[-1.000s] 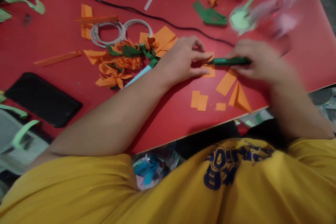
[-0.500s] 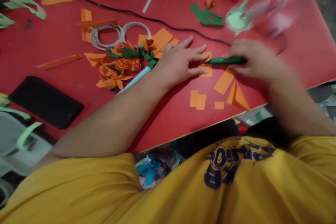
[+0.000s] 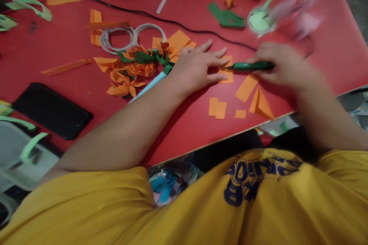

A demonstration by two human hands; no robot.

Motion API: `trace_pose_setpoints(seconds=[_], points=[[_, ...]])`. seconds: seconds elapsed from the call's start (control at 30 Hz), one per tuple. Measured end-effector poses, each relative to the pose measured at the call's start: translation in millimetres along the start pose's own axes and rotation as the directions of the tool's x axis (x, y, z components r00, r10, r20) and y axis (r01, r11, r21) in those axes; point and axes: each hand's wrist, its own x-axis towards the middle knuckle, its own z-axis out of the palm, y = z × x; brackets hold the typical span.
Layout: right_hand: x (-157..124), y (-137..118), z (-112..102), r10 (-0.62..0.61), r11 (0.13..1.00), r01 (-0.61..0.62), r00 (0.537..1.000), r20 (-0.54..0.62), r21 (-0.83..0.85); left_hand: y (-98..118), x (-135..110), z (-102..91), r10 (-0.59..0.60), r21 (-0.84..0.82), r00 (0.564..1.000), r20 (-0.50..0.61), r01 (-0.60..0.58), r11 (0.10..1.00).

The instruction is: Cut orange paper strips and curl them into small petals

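My left hand lies flat with fingers spread, its fingertips pressing an orange paper piece onto the red table. My right hand grips a green-handled cutter knife, its tip pointing left and resting on that paper between my left fingers. Below the knife lie an orange strip and a folded orange piece. Small orange squares sit nearer the table edge. Beside my left wrist is a bunch of orange paper flowers with green bits and a light blue stem, partly hidden by my arm.
Two tape rolls lie behind the flowers. A black phone rests at left. A black cable crosses the red table. At the back right stand a cup of pale green stuff and a blurred pink item.
The cutter knife and my right hand have shifted slightly to the right across the paper. My left hand stays in place.
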Motion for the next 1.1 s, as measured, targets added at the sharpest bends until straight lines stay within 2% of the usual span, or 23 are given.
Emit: trace_pose_setpoints(seconds=[0.13, 0.37, 0.47, 0.57, 0.7, 0.9, 1.0, 1.1], points=[[-6.8, 5.1, -0.3, 0.003, 1.0, -0.002, 0.999, -0.036, 0.011, -2.4, -0.2, 1.3, 0.014, 0.002, 1.0, -0.006, -0.014, 1.0], [-27.7, 33.2, -11.4, -0.097, 0.995, 0.098, 0.99, -0.103, 0.001, -7.9, -0.9, 3.2, 0.029, -0.01, 0.999, -0.016, -0.029, 1.0], [-39.2, 43.3, -13.3, -0.066, 0.998, 0.066, 0.986, -0.15, -0.005, -2.3, -1.0, -0.8, 0.018, 0.006, 1.0, 0.001, -0.018, 1.0], [-45.7, 48.1, -9.7, -0.012, 1.0, 0.013, 0.972, -0.234, 0.004, 7.8, -1.1, -7.4, -0.057, 0.054, 0.996, 0.066, 0.053, 0.997], [-44.3, 53.8, -3.3, 0.024, 1.0, -0.026, 0.964, -0.267, -0.003, 16.3, -0.9, -12.9, -0.115, 0.089, 0.988, 0.103, 0.106, 0.99], [-34.9, 66.6, 3.5, -0.1, 0.986, 0.057, 0.954, -0.284, -0.155, 17.5, -0.9, -11.7, -0.115, 0.107, 0.987, 0.108, 0.103, 0.989], [-32.1, 63.8, 6.3, -0.101, 0.983, 0.047, 0.945, -0.31, -0.177, 19.0, -1.4, -10.1, -0.108, 0.127, 0.989, 0.105, 0.094, 0.987], [-25.8, 44.9, 9.9, -0.124, 0.987, 0.086, 0.94, -0.317, -0.133, 18.2, -1.3, -7.5, -0.093, 0.122, 0.992, 0.08, 0.083, 0.989]])
